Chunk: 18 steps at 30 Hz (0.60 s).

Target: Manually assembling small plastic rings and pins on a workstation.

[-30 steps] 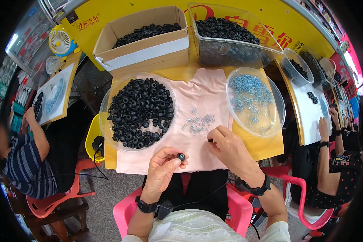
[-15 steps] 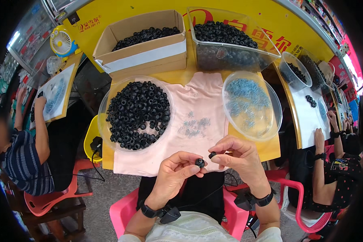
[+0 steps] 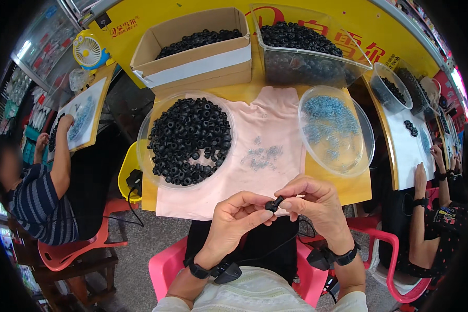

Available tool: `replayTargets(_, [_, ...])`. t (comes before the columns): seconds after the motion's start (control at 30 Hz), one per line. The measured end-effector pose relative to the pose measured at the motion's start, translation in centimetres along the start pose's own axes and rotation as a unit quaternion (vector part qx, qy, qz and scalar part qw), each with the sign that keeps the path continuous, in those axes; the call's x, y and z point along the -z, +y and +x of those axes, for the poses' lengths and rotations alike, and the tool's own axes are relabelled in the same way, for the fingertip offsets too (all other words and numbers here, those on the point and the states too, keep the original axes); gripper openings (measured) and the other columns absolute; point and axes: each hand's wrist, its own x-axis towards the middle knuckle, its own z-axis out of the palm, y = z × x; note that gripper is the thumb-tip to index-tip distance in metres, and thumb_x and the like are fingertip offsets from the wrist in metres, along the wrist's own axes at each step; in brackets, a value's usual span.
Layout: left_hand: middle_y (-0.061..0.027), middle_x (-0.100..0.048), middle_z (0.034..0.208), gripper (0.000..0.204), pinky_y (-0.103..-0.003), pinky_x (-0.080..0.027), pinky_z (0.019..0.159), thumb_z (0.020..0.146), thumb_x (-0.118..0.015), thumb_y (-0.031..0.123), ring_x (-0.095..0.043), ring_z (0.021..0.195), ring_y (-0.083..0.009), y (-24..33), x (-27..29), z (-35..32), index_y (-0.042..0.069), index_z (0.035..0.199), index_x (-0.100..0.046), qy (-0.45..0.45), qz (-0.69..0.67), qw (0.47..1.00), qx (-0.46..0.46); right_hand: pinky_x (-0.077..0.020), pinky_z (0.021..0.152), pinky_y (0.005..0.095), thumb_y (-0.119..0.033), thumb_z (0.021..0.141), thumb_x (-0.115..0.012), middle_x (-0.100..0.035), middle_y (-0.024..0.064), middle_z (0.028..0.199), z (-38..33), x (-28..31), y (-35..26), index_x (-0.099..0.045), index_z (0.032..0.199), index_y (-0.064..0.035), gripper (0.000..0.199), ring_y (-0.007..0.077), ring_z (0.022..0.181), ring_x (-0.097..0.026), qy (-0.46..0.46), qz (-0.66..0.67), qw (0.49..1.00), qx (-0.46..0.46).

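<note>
Between the thumb and fingers of my left hand (image 3: 237, 217) is a small round black piece, which looks like a cord lock body (image 3: 271, 206). My right hand (image 3: 315, 204) pinches a smaller black plunger-like piece (image 3: 280, 199) at the top of that body, the two touching. Both hands are above my lap, just off the table's near edge. Past them on a pink cloth, shaped like a shirt (image 3: 218, 196), lies a scatter of tiny springs (image 3: 263, 157). Many black bodies (image 3: 190, 138) fill a clear round tray on the left; bluish springs (image 3: 327, 117) lie in another on the right.
A cardboard box (image 3: 203, 67) and a clear plastic bin (image 3: 317, 58), both holding black pieces, stand at the table's back. A yellow basket (image 3: 126, 169) is at the left edge. People work at side tables, one in a striped shirt (image 3: 41, 203) on the left.
My hands have come together, bringing the small piece in my right hand onto the round one in my left. The whole view has shifted slightly.
</note>
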Motion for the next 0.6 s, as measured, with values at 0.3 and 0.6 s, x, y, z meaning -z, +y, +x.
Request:
replayTargets(0.3, [-0.0118,-0.068,0.094,0.022,-0.028,-0.056,0.073,0.086,-0.064,-0.005,-0.068,0.084,-0.0181,-0.1,0.0,-0.1,-0.003,0.109,-0.063,0.018,0.015,1.0,0.006,-0.051,0.057,0.0181,-0.002,0.086,-0.069,-0.066,0.005,0.089,0.0,-0.1,0.0,-0.071,0.102,-0.0001,0.016,0.0073,0.074,-0.063,-0.007,-0.048,0.999,0.019])
replayTargets(0.6, [-0.0125,-0.067,0.098,0.02,-0.027,-0.055,0.073,0.086,-0.065,-0.006,-0.067,0.085,-0.0172,-0.9,-0.6,-0.1,-0.005,0.106,-0.066,0.072,0.142,0.983,-0.096,-0.049,0.054,0.0184,-0.002,0.087,-0.068,-0.065,0.0063,0.087,-0.1,-0.7,1.2,-0.07,0.099,0.0012,0.012,0.0065,0.067,-0.061,0.034,-0.139,0.985,0.095])
